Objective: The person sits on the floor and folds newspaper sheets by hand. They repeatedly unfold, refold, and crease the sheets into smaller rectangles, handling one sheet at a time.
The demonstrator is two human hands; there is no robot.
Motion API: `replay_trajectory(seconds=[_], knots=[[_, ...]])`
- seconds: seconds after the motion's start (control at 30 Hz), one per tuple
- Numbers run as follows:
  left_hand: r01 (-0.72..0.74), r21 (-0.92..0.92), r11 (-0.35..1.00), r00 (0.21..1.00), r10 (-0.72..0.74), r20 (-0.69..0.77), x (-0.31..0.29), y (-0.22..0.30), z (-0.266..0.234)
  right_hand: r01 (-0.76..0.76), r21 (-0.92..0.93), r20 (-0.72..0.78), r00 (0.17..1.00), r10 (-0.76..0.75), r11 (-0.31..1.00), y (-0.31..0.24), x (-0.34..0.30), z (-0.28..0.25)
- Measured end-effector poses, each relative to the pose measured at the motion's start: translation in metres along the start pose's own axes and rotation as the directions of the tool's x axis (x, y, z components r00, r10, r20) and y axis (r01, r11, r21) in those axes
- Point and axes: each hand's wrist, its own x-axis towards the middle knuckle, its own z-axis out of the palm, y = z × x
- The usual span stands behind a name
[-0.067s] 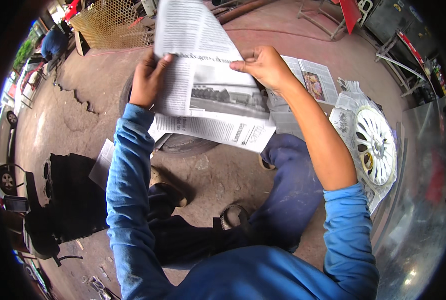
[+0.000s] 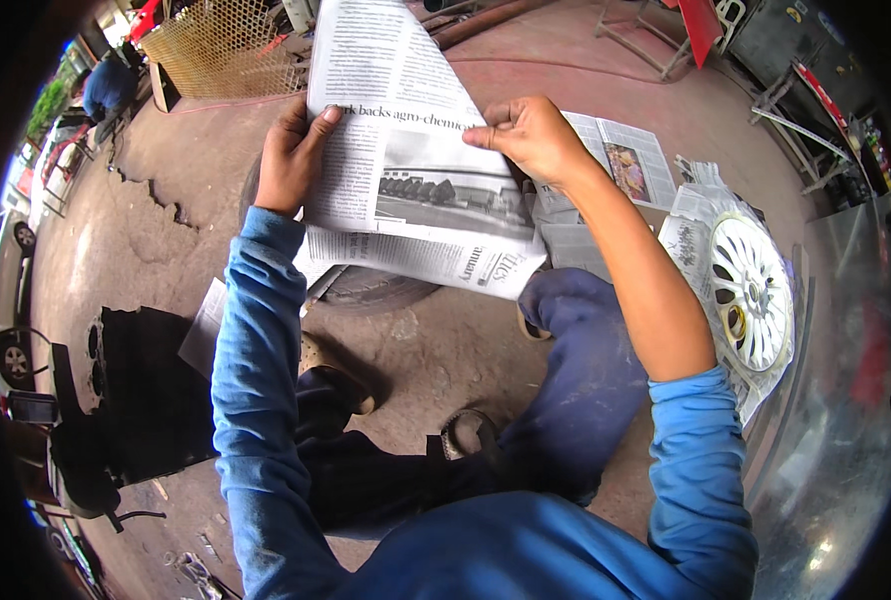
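Note:
Between my hands is a folded sheet of newspaper (image 2: 351, 185) with columns of text and a grey photo; its upper edge slants down to the right. My left hand (image 2: 294, 155) pinches its left edge, thumb on top. The right hand (image 2: 526, 140) grips the slanted right edge between thumb and fingers. Below the sheet, partly hidden by it, a tyre (image 2: 376, 290) lies on the floor. To the right, a white multi-spoke wheel rim (image 2: 756, 285) rests on newspaper, with a roll of yellowish tape (image 2: 736, 322) on it.
More newspaper pages (image 2: 656, 160) lie beyond my right forearm. A black panel (image 2: 156, 385) is on the left, near a loose paper (image 2: 206, 325). A tan mesh sheet (image 2: 221, 50) stands at the back left, a metal stand (image 2: 656, 45) at the back right. Another person (image 2: 109, 88) bends far left.
The newspaper has shifted very slightly left and now looks sharper, its print less blurred. My right hand has moved slightly; both hands keep their grip.

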Motion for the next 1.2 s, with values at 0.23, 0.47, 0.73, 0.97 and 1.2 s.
replay_trajectory(seconds=[0.23,0.47,0.73,0.97,1.2], knots=[[-0.033,-0.033,0.999,0.997,0.030,-0.071,0.003,-0.002,-0.007,0.024,-0.015,0.042,0.999,-0.023,1.000,0.002,-0.003,-0.003],[-0.024,0.007,1.000,0.981,0.025,-0.190,0.004,-0.001,-0.017,-0.003,-0.065,0.031,0.999,0.005,0.998,-0.004,-0.007,-0.007],[-0.008,-0.089,0.996,0.968,-0.015,-0.249,0.007,-0.006,-0.027,0.028,-0.050,0.010,1.000,-0.027,0.998,-0.002,-0.013,-0.018],[0.005,-0.166,0.986,0.953,-0.055,-0.299,0.006,-0.010,-0.028,-0.015,0.027,-0.035,0.999,0.016,1.000,0.000,-0.016,-0.022],[0.043,-0.288,0.957,0.942,-0.135,-0.308,0.002,-0.006,-0.041,0.017,0.128,0.028,0.999,-0.021,0.992,0.004,-0.019,-0.032]])
